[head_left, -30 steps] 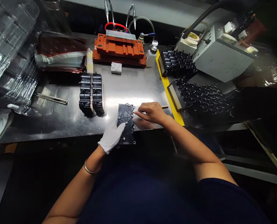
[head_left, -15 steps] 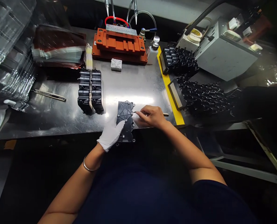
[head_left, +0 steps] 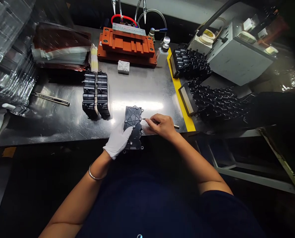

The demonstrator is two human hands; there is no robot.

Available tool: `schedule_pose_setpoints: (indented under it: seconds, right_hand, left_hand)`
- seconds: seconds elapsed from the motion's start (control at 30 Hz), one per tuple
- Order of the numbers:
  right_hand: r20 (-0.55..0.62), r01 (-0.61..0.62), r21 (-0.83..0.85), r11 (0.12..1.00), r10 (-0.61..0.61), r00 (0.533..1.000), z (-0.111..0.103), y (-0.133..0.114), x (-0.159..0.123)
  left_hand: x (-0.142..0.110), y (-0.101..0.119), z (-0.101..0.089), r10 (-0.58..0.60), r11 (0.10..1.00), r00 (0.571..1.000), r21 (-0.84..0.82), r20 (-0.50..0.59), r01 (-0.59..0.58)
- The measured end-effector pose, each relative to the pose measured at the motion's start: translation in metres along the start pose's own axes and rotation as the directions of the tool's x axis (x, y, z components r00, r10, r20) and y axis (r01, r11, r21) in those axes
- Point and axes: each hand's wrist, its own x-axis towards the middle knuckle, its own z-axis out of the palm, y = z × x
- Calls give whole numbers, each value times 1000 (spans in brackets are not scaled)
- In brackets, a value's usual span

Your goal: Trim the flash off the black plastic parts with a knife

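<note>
A flat black ribbed plastic cover (head_left: pixel 134 123) lies at the near edge of the steel bench (head_left: pixel 142 89), partly overhanging it. My left hand (head_left: pixel 117 141), in a white glove, rests on the cover's lower left and grips its edge. My right hand (head_left: pixel 162 125), bare, pinches a thin pointed tool (head_left: pixel 147 120) whose tip touches the cover's right edge; the tool's handle end (head_left: pixel 176 127) sticks out to the right.
Two black ribbed parts (head_left: pixel 96 95) stand left of centre. An orange fixture (head_left: pixel 127 48) and a small white cloth (head_left: pixel 123 67) sit at the back. Stacks of black parts (head_left: pixel 212 99) lie right of the yellow strip (head_left: pixel 179 92). A grey machine (head_left: pixel 236 58) is far right; clear trays (head_left: pixel 10 49) far left.
Both hands and the cover kept their pose; my right hand slid slightly down along the cover's right edge with the tool. The view shifted a little.
</note>
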Motion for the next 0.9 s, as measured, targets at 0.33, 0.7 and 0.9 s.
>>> schedule_pose_setpoints:
  seconds: [0.33,0.7,0.9]
  right_hand:
    - [-63,-163,9,987,163,985,11,-20,-19]
    - [277,-304,555,774,173,945,-28,-8,-11]
    - [471,-387,645,659,56,880,-45,-3,-38]
  left_hand:
    - [1,-1,1,29,1000,1000,4,5,-29]
    - [-24,5,-30,130,947,849,189,512,-259]
    - [-47,-2,-62,382,876,922,293,65,-383]
